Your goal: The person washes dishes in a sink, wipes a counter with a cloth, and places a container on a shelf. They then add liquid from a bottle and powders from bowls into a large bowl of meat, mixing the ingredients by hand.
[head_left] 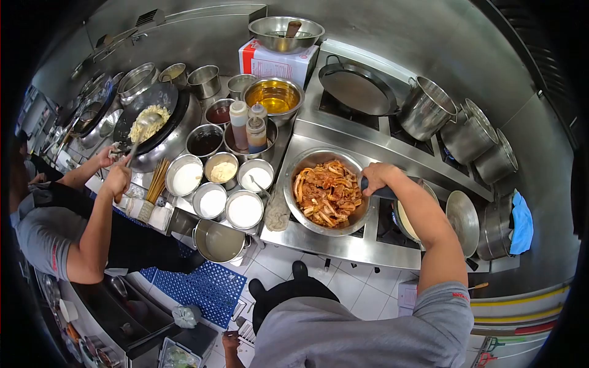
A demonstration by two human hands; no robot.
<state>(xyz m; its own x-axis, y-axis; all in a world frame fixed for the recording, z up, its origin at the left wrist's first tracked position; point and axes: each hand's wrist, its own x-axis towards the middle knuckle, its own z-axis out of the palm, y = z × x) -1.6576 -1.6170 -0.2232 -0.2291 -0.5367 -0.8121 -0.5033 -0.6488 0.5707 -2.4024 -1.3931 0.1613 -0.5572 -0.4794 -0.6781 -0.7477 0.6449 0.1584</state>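
My right hand [379, 178] is wrapped round the black handle [385, 192] of a frying pan [406, 222], which is partly hidden under my forearm. Just left of this hand, a steel bowl [294, 211] of reddish, sauced meat strips [328, 193] stands on the stove top. Low in the view, my left hand [230, 340] hangs beside my body, away from the counter. It is small and dark, and its finger positions are unclear.
Several pots [427, 109] and a round black griddle [358, 89] stand behind. Left are sauce bottles [238, 126] and containers of white powder [244, 210]. A co-worker [52, 236] works at a wok [161, 136]. An empty pan [461, 222] sits right; a blue mat [202, 291] covers some floor.
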